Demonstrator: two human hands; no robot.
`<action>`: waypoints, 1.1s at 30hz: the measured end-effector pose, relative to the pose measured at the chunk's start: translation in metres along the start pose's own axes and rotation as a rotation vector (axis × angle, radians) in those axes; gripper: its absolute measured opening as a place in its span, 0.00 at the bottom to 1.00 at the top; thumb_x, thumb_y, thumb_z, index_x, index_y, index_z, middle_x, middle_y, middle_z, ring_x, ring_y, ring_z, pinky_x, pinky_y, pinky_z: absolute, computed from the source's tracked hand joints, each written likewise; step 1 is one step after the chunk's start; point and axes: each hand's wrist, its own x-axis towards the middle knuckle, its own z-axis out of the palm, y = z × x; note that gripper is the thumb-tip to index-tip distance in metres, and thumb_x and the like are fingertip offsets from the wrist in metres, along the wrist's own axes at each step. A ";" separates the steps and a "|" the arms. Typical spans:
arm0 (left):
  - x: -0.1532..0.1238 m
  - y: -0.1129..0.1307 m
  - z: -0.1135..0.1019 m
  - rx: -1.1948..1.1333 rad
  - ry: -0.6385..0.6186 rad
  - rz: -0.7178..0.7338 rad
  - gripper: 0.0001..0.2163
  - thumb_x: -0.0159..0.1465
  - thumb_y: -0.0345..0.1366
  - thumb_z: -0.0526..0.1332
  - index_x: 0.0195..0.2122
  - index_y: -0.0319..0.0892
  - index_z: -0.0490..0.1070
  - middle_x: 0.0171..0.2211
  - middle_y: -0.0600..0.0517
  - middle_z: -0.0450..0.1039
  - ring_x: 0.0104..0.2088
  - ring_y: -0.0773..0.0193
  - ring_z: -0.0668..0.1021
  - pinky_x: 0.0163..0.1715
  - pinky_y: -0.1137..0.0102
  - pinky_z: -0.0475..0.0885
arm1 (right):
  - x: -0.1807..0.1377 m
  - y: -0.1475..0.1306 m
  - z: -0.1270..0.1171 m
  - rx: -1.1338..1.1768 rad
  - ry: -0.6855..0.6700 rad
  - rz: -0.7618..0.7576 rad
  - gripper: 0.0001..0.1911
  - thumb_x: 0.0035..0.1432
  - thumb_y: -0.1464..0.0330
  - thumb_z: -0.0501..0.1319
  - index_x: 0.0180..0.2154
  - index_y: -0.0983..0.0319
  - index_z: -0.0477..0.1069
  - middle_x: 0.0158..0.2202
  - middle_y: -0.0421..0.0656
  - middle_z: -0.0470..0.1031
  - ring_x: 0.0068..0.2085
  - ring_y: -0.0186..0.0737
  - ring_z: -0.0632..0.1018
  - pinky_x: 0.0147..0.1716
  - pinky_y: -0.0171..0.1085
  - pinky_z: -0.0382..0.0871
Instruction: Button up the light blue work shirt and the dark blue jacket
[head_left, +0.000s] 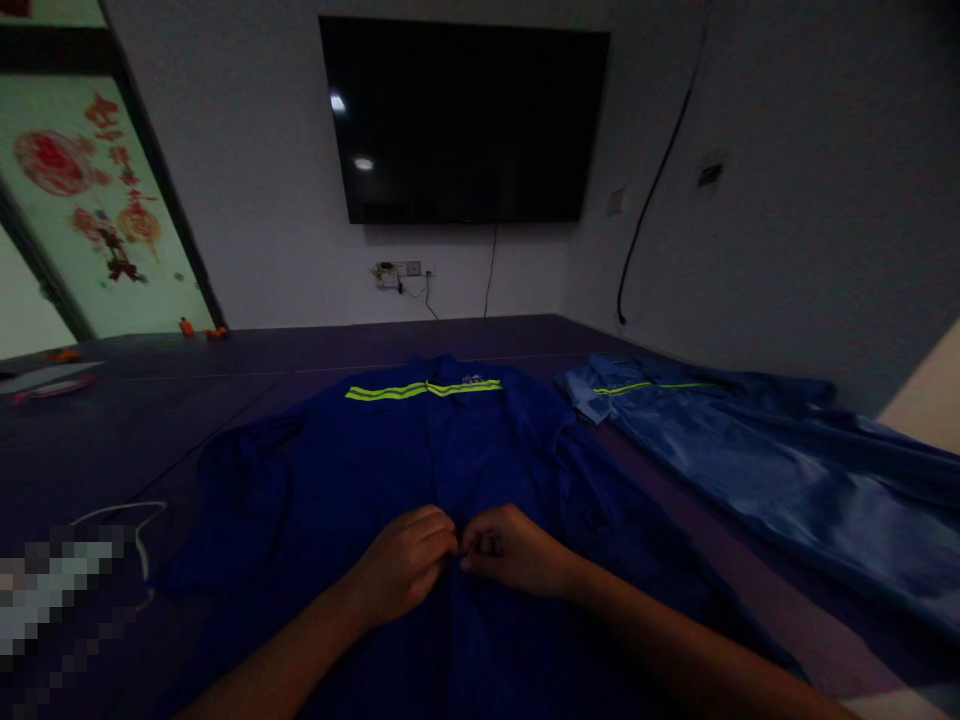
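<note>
Hands: left hand (405, 565) and right hand (514, 550) meet knuckle to knuckle low in the view, forearms coming in from the bottom edge.
Left grip: fingers curled tight, tips pinching fabric at the front opening.
Right grip: same again, a narrow pinch on the opposite edge, its fingertips touching the left's. What sits between them is too dark to tell.
Garment: dark blue work jacket (420, 450), front up, spread flat on the table (150, 400).
Step in hand: by the look of it, working the jacket's front closure.
Next move calls for: a fine, steady pinch, both edges kept lined up.
Near left: white cable (127, 515), just beside the sleeve.
Farther: yellow reflective stripe (420, 390) across the chest; lighter blue jacket (750, 450) to the right, apart.
Back wall: dark television (465, 120), wall socket (405, 270) beneath.
</note>
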 end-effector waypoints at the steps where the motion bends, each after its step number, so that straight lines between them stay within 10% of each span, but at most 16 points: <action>1: 0.000 0.000 0.000 0.006 -0.002 -0.007 0.10 0.53 0.21 0.51 0.32 0.40 0.66 0.33 0.50 0.69 0.38 0.64 0.69 0.40 0.68 0.66 | 0.000 -0.001 0.000 0.004 0.003 0.005 0.06 0.46 0.68 0.62 0.28 0.65 0.71 0.18 0.35 0.66 0.20 0.27 0.65 0.18 0.26 0.56; 33: 0.000 -0.002 -0.001 0.064 -0.013 0.013 0.07 0.57 0.24 0.51 0.30 0.40 0.66 0.28 0.51 0.69 0.32 0.66 0.69 0.33 0.71 0.64 | -0.001 -0.006 -0.005 0.050 -0.014 0.000 0.04 0.45 0.76 0.56 0.27 0.65 0.68 0.19 0.36 0.67 0.20 0.27 0.68 0.19 0.26 0.58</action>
